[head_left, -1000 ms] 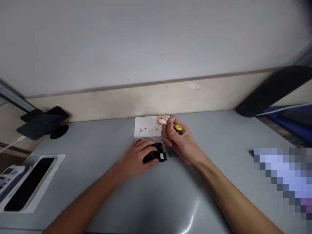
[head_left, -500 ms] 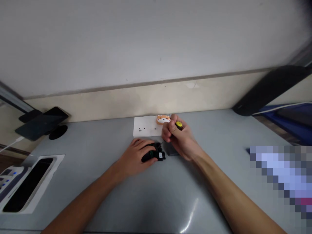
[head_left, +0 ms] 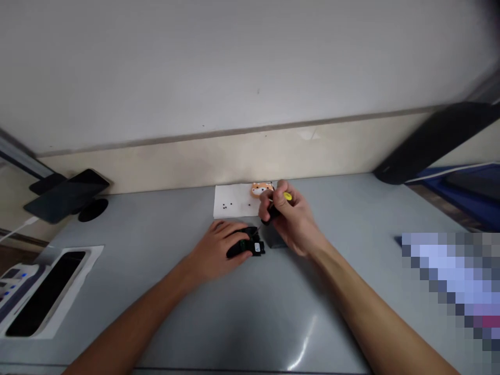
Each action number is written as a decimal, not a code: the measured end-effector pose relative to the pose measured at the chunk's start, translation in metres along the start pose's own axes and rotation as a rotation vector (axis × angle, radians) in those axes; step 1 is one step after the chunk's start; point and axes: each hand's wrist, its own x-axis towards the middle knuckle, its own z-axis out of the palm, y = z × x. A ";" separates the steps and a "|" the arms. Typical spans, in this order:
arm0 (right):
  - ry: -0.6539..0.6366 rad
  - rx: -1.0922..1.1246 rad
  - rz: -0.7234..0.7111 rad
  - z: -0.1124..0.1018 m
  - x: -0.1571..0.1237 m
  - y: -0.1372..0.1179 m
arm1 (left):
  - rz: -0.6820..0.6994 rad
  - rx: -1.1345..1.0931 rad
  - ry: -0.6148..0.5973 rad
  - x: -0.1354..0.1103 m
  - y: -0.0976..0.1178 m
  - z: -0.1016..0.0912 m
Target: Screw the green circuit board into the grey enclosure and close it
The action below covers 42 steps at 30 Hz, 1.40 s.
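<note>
My left hand (head_left: 224,247) is closed over a small black electronic device (head_left: 246,247) that lies on the grey table. Bits of green circuit board and a white label show on the device between and beside my fingers. My right hand (head_left: 289,216) grips a screwdriver (head_left: 288,196) by its black and yellow handle. The thin shaft slants down to the left, and its tip meets the device near my left fingertips; the exact contact point is too small to see. Partly hidden under my right hand is a dark flat block (head_left: 276,240).
Behind my hands lies white paper (head_left: 238,194) with several tiny dark screws (head_left: 224,207) and an orange-and-white animal-face item (head_left: 261,189). A phone (head_left: 47,291) lies at left, near a tablet stand (head_left: 92,210). A dark cylinder (head_left: 414,148) stands at back right.
My right hand has turned slightly around the screwdriver, its fingers shifting on the handle. The left hand and the device hold their place.
</note>
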 end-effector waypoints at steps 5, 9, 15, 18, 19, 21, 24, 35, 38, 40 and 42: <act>-0.040 -0.016 -0.017 0.006 -0.003 -0.002 | -0.021 0.006 -0.009 0.000 0.002 -0.001; -0.066 -0.004 0.051 0.007 -0.006 -0.009 | -0.034 0.001 -0.019 0.000 0.002 -0.002; -0.077 0.021 -0.005 0.006 -0.007 -0.004 | 0.008 0.003 0.008 -0.001 -0.001 0.001; -0.064 0.009 -0.013 0.008 -0.007 0.001 | 0.009 0.002 0.006 -0.001 -0.001 0.002; -0.070 0.020 -0.011 0.009 -0.007 0.001 | 0.004 0.003 0.003 0.000 -0.001 0.002; -0.088 0.087 0.011 0.011 -0.007 0.000 | -0.010 0.006 -0.001 0.000 0.000 0.001; -0.085 0.201 0.081 0.011 -0.006 -0.005 | -0.019 0.005 -0.003 0.001 0.002 0.000; -0.024 0.178 0.092 0.007 -0.004 -0.005 | -0.002 -0.006 -0.013 0.000 -0.001 0.001; -0.047 0.171 0.055 0.008 -0.003 -0.005 | 0.006 -0.008 -0.003 0.000 -0.001 0.001; -0.070 0.208 0.088 0.007 -0.003 -0.008 | 0.006 -0.010 0.007 -0.001 -0.001 0.002; -0.085 0.229 0.133 0.004 -0.003 -0.010 | 0.003 -0.006 0.012 -0.001 -0.001 0.003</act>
